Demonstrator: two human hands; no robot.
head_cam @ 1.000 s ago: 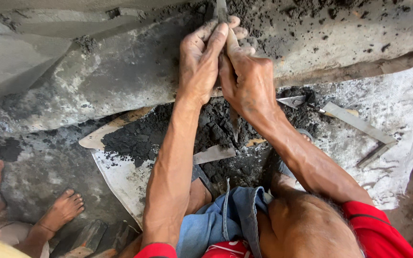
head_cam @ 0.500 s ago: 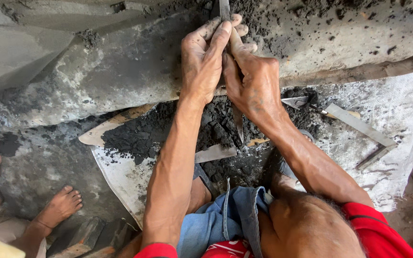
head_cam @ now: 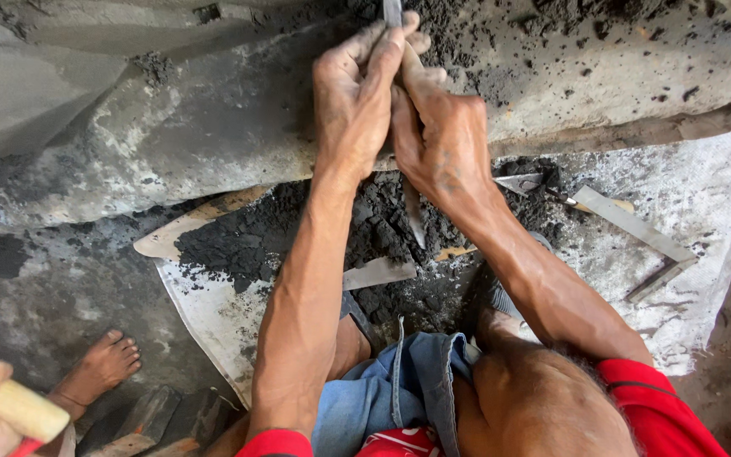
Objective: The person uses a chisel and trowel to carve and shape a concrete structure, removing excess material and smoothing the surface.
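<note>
The left hand (head_cam: 357,101) and the right hand (head_cam: 437,127) are pressed together, both wrapped tight around a thin metal blade (head_cam: 412,211); the top of the blade pokes out above the fingers at the top edge of the picture, and its grey point hangs down below the hands, in front of the dark dirt pile (head_cam: 251,241); the blade stands almost straight up against the side of a big grey slab (head_cam: 196,135) caked with black crumbs.

To do this well, I think both hands should stay snug on the blade so it does not twist; the push should go straight along the blade, not sideways, or the thin metal could bend or slip; thumbs should stay off the sharp edge; small steady strokes seem safer than one big shove.

Under the hands a white woven sack (head_cam: 704,203) lies on the ground and catches the black crumbs; a flat metal strip (head_cam: 378,272) lies on it near the knees, and a longer flat bar (head_cam: 632,224) lies well off to the right; a bare foot (head_cam: 99,368) of another person stands at the left; a hand with a pale handle (head_cam: 23,410) shows in the bottom left corner.
</note>
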